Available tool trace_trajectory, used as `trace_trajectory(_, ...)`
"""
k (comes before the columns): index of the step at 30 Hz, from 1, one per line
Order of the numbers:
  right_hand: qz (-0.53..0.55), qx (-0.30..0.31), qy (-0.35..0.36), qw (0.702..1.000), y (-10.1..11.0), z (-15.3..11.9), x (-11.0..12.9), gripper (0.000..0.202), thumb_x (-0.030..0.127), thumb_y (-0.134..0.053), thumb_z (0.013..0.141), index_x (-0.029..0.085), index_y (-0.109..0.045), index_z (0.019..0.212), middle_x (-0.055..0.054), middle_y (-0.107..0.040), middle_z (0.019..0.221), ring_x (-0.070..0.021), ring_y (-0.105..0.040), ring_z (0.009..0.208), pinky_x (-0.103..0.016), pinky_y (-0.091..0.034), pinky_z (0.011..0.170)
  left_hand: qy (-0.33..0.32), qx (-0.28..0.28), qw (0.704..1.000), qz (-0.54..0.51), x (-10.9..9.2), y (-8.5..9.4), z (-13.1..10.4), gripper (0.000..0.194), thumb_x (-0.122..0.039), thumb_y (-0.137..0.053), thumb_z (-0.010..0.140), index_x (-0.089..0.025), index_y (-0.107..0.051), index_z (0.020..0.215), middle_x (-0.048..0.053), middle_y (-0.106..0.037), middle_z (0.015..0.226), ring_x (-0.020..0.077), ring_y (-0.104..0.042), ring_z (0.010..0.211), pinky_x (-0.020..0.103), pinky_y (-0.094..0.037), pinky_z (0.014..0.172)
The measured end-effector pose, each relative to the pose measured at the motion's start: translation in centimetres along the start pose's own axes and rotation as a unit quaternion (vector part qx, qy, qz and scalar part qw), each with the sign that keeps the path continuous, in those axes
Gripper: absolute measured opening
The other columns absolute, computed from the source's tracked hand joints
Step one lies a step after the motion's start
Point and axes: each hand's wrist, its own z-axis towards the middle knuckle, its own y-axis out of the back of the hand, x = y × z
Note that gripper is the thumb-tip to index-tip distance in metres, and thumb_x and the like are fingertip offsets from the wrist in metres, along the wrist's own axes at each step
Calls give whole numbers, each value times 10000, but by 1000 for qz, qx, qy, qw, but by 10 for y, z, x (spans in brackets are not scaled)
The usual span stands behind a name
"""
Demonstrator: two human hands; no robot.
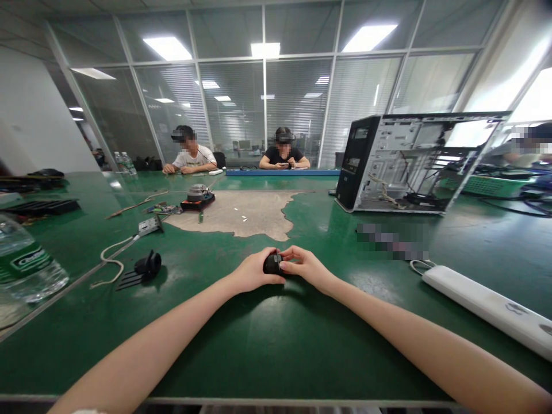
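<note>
A small black rounded part (272, 264) is held between my two hands, just above the green tabletop. My left hand (255, 270) wraps round it from the left, thumb below and fingers behind. From the right, the thumb and fingertips of my right hand (305, 265) pinch its near right side. What kind of part it is, I cannot make out; the fingers cover much of it. To the left on the table lies a black piece with a round end and slatted strips (146, 265), apart from my hands.
Beyond my hands lies a torn brown cardboard sheet (263, 210), with a small black-and-orange device (197, 198) on it. An open computer case (388, 164) stands at the right, behind a white power strip (487, 305). A water bottle (30, 261) stands left. Two people sit across the table.
</note>
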Motion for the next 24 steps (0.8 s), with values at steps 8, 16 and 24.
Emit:
trace_trajectory(8,-13,-21,23,999,-2,-3,0,249,289,-649,649,166,-550,841,-20,-593,816,-158,-563,794,-312,-463,722,-29,-21,998,46,-2,-8,-3,861,-440,-718,530,-210,-277,1234,88,-435,1212,261,-438,1078,387,-348,908)
trace_trajectory(16,2,-14,10,1000,-2,-3,3,262,296,-641,657,166,-550,866,-20,-593,837,-148,-568,764,-316,-457,720,-7,-62,996,70,2,-12,-1,814,-482,-714,522,-194,-342,1186,102,-439,1112,282,-391,1042,431,-342,886)
trace_trajectory(24,55,-7,32,998,-4,-3,6,292,259,-671,624,171,-526,861,-13,-571,875,-148,-582,797,-305,-474,739,-52,-55,996,45,-3,-11,0,715,-404,-683,613,-223,-281,1175,69,-439,1142,251,-444,1026,411,-343,879)
